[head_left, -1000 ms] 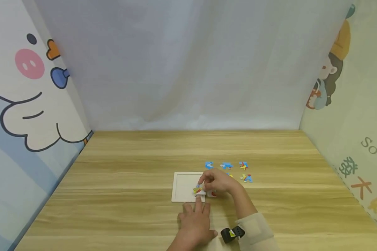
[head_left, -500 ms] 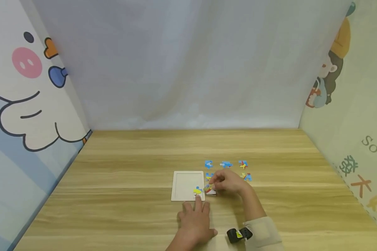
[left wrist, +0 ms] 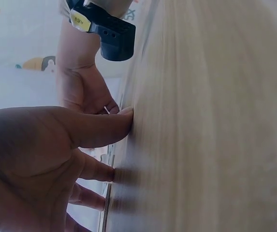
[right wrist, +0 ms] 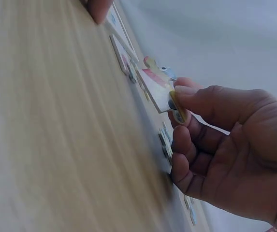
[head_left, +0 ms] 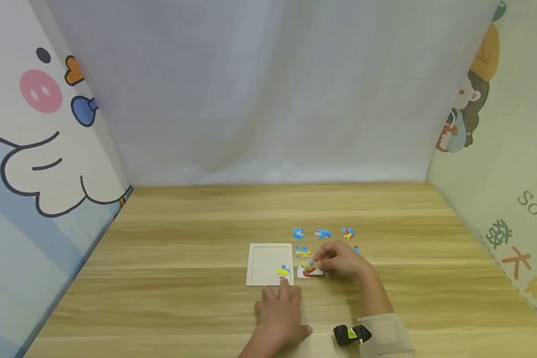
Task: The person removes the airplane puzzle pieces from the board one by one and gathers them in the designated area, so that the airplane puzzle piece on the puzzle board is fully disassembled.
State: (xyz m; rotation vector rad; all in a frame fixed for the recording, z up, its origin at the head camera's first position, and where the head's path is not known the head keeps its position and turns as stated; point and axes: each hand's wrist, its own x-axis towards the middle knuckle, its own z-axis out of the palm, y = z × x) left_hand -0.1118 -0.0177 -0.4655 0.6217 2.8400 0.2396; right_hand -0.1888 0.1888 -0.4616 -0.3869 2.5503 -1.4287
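My right hand (head_left: 342, 259) pinches a jigsaw puzzle piece (right wrist: 153, 87) between thumb and fingers, tilted just above the table. It is white, red and yellow, with a bit of blue. In the head view it partly covers another puzzle piece (head_left: 302, 273), which lies on the table right of the square puzzle tray (head_left: 260, 263). My left hand (head_left: 279, 314) lies fingers forward at the tray's front edge, a fingertip at a blue, yellow and white piece (head_left: 284, 271) in the tray's front right corner. In the left wrist view, the left thumb (left wrist: 114, 126) touches the table.
Several loose pieces lie behind and beside my right hand: a blue one (head_left: 299, 233), a blue one (head_left: 323, 233), a red and yellow one (head_left: 347, 233) and a yellow and blue one (head_left: 302, 252). Another (head_left: 357, 249) is mostly hidden by the hand. A pale curtain (head_left: 268, 99) hangs behind the table.
My right hand has moved right, carrying the puzzle piece from over the tray's corner to above the table beside it. The left hand has stayed at the tray's edge.
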